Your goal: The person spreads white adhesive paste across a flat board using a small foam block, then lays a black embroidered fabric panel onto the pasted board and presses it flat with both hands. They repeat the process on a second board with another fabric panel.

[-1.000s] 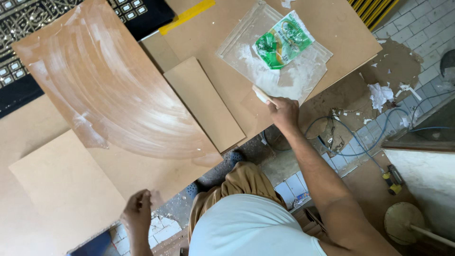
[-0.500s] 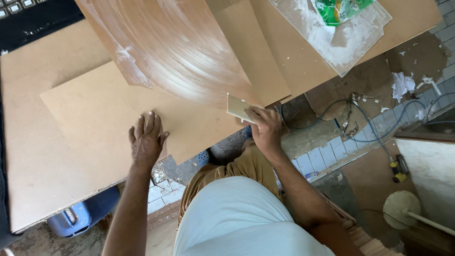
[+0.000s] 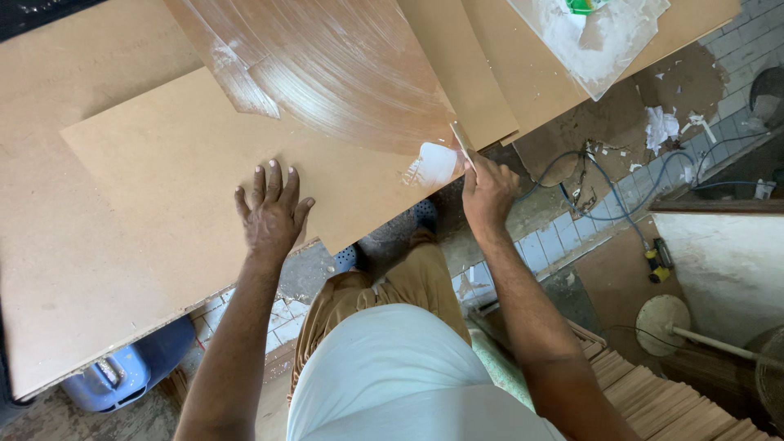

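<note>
My right hand (image 3: 487, 192) grips a thin flat scraper (image 3: 462, 142) at the near corner of a brown board (image 3: 343, 73) smeared with white glue streaks. A fresh white glue blob (image 3: 433, 163) sits just left of the scraper's edge. My left hand (image 3: 271, 214) lies flat, fingers spread, on a plain tan board (image 3: 163, 163) beneath the glued one, near its front edge.
A clear plastic sheet (image 3: 596, 37) smeared with glue and a green packet lies at the top right. Blue cables (image 3: 621, 196) run over the tiled floor. A blue container (image 3: 122, 371) sits under the boards. Stacked wood strips (image 3: 653, 392) lie at the lower right.
My right hand has brought the scraper from the plastic sheet to the glued board's corner, and a white blob now lies there. My left hand came up and pressed flat on the tan board.
</note>
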